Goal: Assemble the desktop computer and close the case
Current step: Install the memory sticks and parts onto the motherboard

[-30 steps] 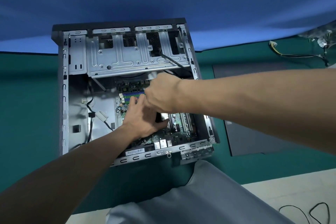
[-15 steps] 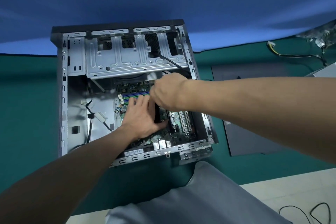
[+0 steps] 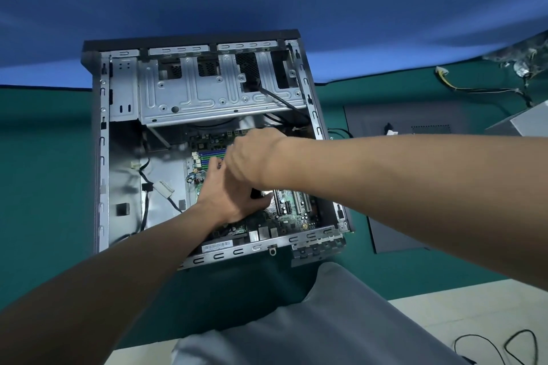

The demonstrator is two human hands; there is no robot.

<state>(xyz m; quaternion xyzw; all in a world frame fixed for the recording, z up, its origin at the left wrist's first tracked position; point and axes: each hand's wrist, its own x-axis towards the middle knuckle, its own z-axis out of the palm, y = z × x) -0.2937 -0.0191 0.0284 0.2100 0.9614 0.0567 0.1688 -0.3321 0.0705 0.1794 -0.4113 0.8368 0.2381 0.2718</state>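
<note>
The open desktop case (image 3: 100,157) lies on its side on the green table, with the green motherboard (image 3: 290,216) showing inside. My left hand (image 3: 228,195) lies over the board's middle, fingers stretched toward the blue memory slots (image 3: 212,154). Its thumb curls around a black component (image 3: 255,193) that is mostly hidden under the palm. My right hand (image 3: 252,154) hovers just above the left one's fingers. It is blurred, knuckles up, and its fingertips are hidden.
A silver drive cage (image 3: 207,98) fills the case's far end. The dark side panel (image 3: 394,234) lies flat to the right of the case. A grey box (image 3: 527,121) and loose wires (image 3: 474,89) sit far right. My grey-clad leg (image 3: 326,320) is below.
My right hand has slid slightly toward me and left over the left hand's fingers and is now blurred. My left hand has stayed on the black component.
</note>
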